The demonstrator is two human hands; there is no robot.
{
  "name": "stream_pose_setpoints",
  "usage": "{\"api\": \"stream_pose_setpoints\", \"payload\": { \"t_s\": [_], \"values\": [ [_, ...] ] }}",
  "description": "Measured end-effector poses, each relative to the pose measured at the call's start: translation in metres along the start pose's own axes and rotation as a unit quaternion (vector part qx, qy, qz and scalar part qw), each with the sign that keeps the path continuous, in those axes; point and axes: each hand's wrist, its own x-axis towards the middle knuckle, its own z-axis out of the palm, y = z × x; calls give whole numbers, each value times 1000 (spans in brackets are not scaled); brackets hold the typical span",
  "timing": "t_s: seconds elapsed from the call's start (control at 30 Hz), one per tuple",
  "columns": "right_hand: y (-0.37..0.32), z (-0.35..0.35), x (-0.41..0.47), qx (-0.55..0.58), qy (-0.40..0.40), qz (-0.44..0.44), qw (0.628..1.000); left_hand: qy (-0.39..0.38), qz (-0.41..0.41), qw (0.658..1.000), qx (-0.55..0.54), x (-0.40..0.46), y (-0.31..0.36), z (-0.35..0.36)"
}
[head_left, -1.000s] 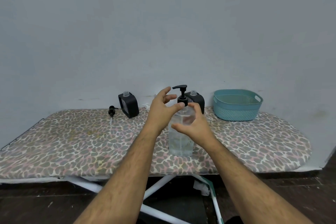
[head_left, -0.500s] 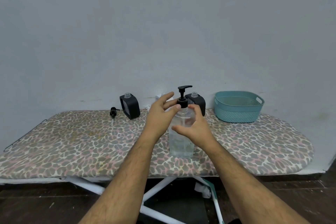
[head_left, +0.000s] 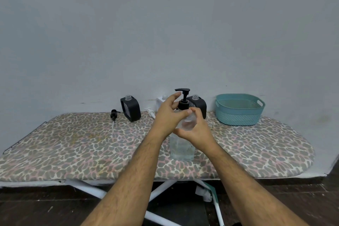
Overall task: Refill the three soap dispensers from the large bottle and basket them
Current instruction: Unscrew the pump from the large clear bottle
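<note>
A large clear bottle [head_left: 182,149] with a black pump top [head_left: 183,97] stands mid-board. My left hand [head_left: 167,115] pinches the pump's black collar with thumb and fingers. My right hand [head_left: 195,128] wraps around the bottle's shoulder from the right. Behind stand a black dispenser [head_left: 130,108] with an open neck, a white dispenser [head_left: 161,102] half hidden by my left hand, and another black dispenser [head_left: 199,103] behind the bottle. A teal basket [head_left: 239,109], with nothing in it, sits at the back right.
A loose black pump [head_left: 113,115] lies left of the black dispenser, and a white pump [head_left: 150,112] lies near the white one. Everything sits on a leopard-print ironing board [head_left: 73,148] against a grey wall; white legs and dark floor show below.
My left hand has closed from a spread reach onto the pump collar. My right hand has settled tighter around the bottle's shoulder. The bottle stays in place.
</note>
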Motion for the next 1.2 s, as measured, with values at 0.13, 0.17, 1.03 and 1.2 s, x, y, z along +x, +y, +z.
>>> {"api": "stream_pose_setpoints", "payload": {
  "t_s": [0.13, 0.17, 1.03, 1.2],
  "values": [
    [-2, -2, 0, 3, -2, 2, 1000, 15, 6, 1000, -9, -6, -5, -5],
    [-2, -2, 0, 3, -1, 4, 1000, 20, 10, 1000, -12, -8, -5, -7],
    [-56, -49, 24, 77, -26, -4, 997, -17, -15, 999, -23, -15, -42, -24],
    [-66, -33, 25, 66, 46, -15, 997, -14, -12, 999, -28, -16, -44, -24]
  ]
}}
